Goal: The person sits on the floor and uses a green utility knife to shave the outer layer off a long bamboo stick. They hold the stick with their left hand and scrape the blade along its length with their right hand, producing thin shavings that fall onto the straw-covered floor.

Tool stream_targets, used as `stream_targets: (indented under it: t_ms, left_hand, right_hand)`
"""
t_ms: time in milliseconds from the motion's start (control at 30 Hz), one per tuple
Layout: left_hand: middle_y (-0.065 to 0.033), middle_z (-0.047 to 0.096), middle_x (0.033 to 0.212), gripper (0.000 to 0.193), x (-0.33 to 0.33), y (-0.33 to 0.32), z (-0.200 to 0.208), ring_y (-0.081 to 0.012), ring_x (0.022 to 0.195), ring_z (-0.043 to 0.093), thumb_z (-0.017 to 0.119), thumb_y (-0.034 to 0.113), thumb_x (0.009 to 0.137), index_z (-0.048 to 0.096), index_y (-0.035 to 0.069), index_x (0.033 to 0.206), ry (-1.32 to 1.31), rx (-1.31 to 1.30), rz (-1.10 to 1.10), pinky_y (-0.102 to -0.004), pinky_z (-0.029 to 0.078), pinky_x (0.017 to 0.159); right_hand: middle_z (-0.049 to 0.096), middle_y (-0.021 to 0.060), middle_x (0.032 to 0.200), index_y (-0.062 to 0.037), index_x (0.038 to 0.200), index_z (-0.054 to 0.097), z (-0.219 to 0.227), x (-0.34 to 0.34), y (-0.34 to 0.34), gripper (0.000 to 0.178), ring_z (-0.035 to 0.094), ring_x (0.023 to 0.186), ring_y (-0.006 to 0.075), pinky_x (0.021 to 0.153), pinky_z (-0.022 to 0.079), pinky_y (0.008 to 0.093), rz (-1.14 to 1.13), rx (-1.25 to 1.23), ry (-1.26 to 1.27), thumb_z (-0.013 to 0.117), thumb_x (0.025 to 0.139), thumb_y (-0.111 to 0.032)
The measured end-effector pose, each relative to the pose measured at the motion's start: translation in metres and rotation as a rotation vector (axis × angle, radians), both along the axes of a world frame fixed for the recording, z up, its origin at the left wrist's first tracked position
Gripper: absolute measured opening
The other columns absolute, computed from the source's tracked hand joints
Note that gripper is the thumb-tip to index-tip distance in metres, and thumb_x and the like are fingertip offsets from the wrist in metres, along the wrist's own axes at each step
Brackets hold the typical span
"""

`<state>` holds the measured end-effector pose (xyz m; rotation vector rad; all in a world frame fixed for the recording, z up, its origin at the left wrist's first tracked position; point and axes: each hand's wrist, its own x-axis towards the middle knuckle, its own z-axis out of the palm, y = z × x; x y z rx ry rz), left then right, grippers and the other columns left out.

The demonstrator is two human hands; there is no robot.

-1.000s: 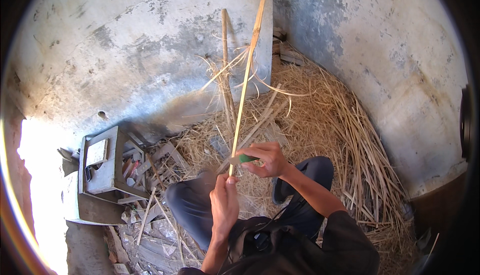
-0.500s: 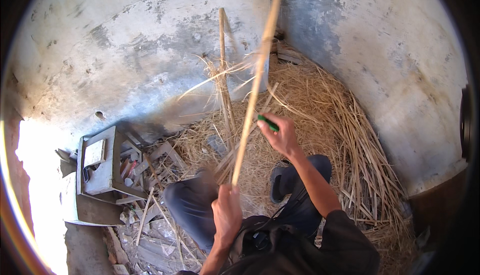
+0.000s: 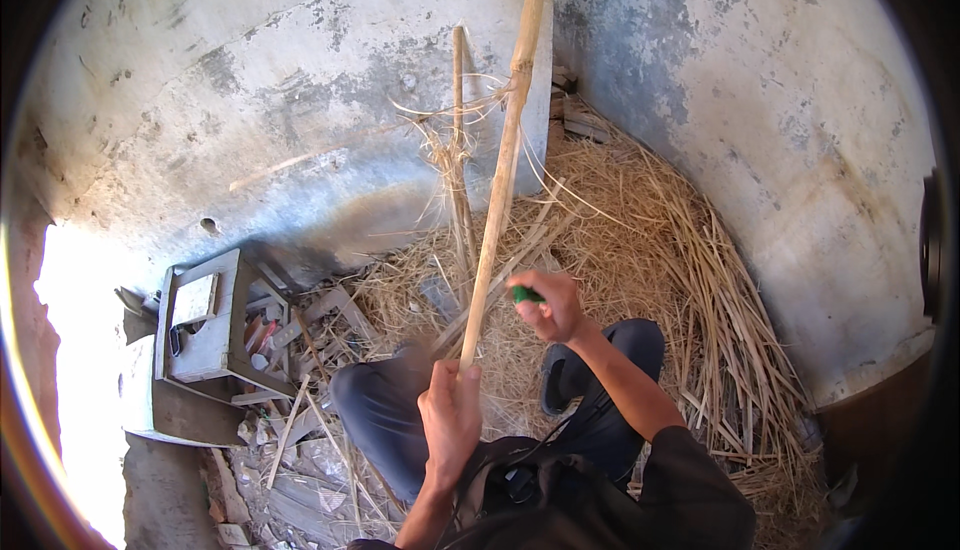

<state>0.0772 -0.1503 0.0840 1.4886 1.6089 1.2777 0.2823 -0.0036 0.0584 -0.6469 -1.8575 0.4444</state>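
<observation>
My left hand is closed around the near end of a long bamboo pole, which slants up and away toward the far wall. Thin curled shavings hang from the pole about a knot in its upper part. Just right of the pole's lower half, my right hand is wrapped around a green handle, apart from the pole. Whatever blade or tip the handle has cannot be made out. Beyond the pole, an upright wooden stake carries a tangle of fibres.
A large heap of straw-like shavings and strips spreads across the floor to the right, up to the wall. On the left, a wooden stool lies tipped beside scattered scraps. My bent knees flank the work area.
My right hand has moved down and slightly left with the green handle. The pole's far end has shifted upward and a little left, and the shavings near the stake have shifted.
</observation>
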Motion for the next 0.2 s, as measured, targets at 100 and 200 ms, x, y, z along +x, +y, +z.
stream_targets:
  t_ms: [100,200]
  left_hand:
    - [-0.0061,0.055,0.060,0.016,0.0041,0.0026,0.0012,-0.0105,0.054,0.047,0.070,0.012,0.105,0.061,0.000,0.102,0.008,0.011,0.005,-0.0315,0.041,0.052]
    - [-0.0067,0.057,0.061,0.015,0.0071,0.0030,0.0062,-0.0127,0.053,0.048,0.070,0.013,0.105,0.062,0.000,0.103,0.030,0.023,0.013,-0.0321,0.043,0.053]
  right_hand:
    - [0.071,0.0065,0.078,-0.0047,0.109,0.072,-0.0030,-0.0055,-0.0041,0.037,0.072,0.063,0.0216,0.057,0.056,0.0359,0.042,0.128,-0.101,0.067,0.103,-0.041]
    - [0.068,0.0045,0.074,-0.0036,0.107,0.072,-0.0064,-0.0127,-0.0060,0.048,0.068,0.059,0.0225,0.056,0.054,0.0374,0.022,0.149,-0.132,0.066,0.102,-0.050]
